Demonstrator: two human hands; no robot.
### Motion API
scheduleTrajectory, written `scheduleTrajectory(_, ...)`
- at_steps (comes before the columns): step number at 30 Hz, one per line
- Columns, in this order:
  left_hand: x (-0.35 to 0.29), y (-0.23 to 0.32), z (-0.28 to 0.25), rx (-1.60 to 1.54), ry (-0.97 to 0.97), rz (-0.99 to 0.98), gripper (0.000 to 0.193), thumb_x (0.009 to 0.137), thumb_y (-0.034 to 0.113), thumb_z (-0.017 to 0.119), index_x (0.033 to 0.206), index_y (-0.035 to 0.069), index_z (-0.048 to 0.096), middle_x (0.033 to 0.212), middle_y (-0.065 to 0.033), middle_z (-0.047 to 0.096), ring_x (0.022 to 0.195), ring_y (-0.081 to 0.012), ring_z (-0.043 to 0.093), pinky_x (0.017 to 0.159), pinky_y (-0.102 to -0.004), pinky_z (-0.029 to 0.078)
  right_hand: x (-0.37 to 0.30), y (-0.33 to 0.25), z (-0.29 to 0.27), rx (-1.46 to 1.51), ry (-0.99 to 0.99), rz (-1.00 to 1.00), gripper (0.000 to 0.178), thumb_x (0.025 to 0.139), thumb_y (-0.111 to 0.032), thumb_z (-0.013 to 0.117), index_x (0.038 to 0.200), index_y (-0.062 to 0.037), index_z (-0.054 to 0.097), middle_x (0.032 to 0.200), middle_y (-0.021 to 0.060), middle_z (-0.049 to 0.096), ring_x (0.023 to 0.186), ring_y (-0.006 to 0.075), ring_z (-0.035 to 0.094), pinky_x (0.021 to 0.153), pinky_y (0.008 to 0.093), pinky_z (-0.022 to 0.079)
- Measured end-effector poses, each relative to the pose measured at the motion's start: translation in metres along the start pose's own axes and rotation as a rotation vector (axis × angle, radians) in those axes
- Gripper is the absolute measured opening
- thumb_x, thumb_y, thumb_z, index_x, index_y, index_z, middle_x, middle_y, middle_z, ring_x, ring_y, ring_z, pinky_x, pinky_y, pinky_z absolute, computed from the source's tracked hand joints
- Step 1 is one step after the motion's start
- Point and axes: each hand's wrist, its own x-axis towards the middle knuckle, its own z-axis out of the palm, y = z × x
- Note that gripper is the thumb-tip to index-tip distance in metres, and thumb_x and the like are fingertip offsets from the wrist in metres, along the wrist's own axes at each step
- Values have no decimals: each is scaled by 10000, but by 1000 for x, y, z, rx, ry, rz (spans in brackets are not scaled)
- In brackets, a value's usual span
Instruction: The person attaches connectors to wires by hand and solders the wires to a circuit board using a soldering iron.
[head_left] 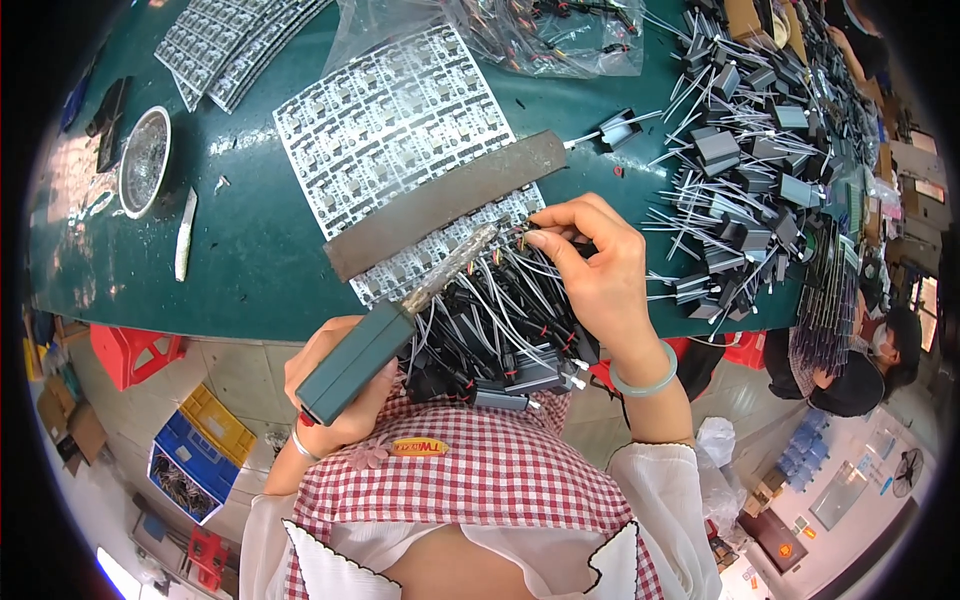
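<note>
My left hand (335,385) is wrapped around the green handle of a soldering iron (358,365). The iron's metal barrel slants up to the right, and its tip is at the lower right edge of a white circuit board panel (390,125). Close to that tip, my right hand (600,255) pinches thin wire ends against the panel's edge. A dark grey flat bar (450,205) lies across the panel. From the panel's near edge, white wires (490,300) run down to black box-shaped modules (535,370) bunched at the table's front edge, against my checked apron.
A large pile of black modules with white wires (740,190) covers the right side of the green table (235,270). At left are a metal bowl (146,162) and a white strip (185,235). More board panels (225,45) and a plastic bag (560,35) lie at the back.
</note>
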Motion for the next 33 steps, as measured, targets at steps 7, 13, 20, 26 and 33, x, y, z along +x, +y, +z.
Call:
scheduleTrajectory(7,-6,0,3,-87,47,-149,243,702,-66,750,940,-55,701,910,-156,704,802,-276,715,696,-331,560,1,0,-1,-57,-9,-34,118,817,11,748,914,36,686,851,116,652,725,221,642,677,324,516)
scheduleTrajectory(13,-5,-1,3,-64,28,-135,238,704,-59,751,936,-57,702,914,-156,705,802,-274,716,696,-329,561,1,0,-1,-30,-13,36,113,836,-10,746,924,33,689,838,88,640,704,171,593,657,294,484)
scheduleTrajectory(20,-3,2,2,-18,5,-99,237,701,-65,752,933,-61,700,907,-161,702,792,-279,715,689,-325,561,-7,5,5,-172,76,-197,150,752,36,773,864,8,677,819,105,615,769,268,599,660,368,485)
scheduleTrajectory(26,0,1,4,-14,3,-2,229,775,-7,749,990,-54,685,952,-144,688,780,-220,664,692,-307,517,-7,3,9,-284,119,-361,185,709,58,782,855,-5,687,815,90,602,771,271,584,651,376,484)
scheduleTrajectory(33,4,5,7,15,5,65,204,736,-23,772,918,-63,688,891,-169,683,735,-269,696,625,-319,532,-10,3,11,-398,128,-421,224,700,40,782,894,-21,689,810,74,562,765,259,570,631,371,482)
